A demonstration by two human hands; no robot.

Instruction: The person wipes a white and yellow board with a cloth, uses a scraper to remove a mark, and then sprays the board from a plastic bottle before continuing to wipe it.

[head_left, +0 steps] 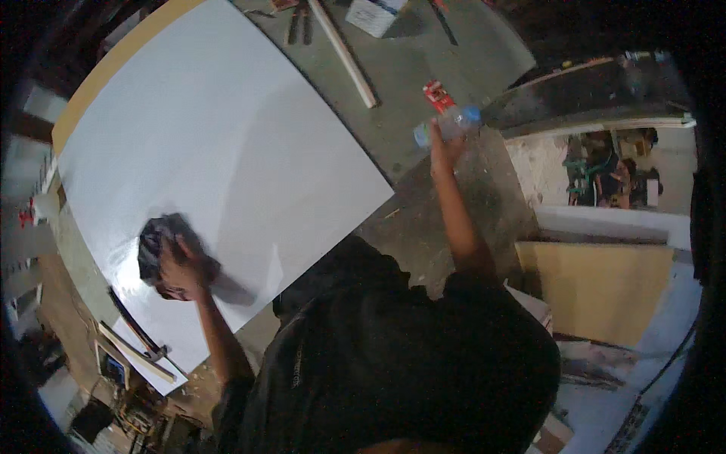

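Observation:
A large white panel (189, 113) with a glossy face lies flat across the left and middle of the view. On its lower left part, my left hand (183, 271) presses and grips a crumpled dark cloth (153, 242), slightly blurred. The panel shines wet or glossy beside the cloth. To the right, past the panel's corner, my right hand (445, 155) is wrapped round a clear plastic bottle (454, 123) with a blue end, tilted nearly sideways. What the bottle contains cannot be made out.
Behind the bottle, a small red packet (437, 96) lies on the greenish table (401, 68). A pale wooden strip (344, 53) and a white box (376, 17) lie farther back. Tan board (597, 291) stands at right. Narrow strips (136, 352) lie by the panel's lower left edge.

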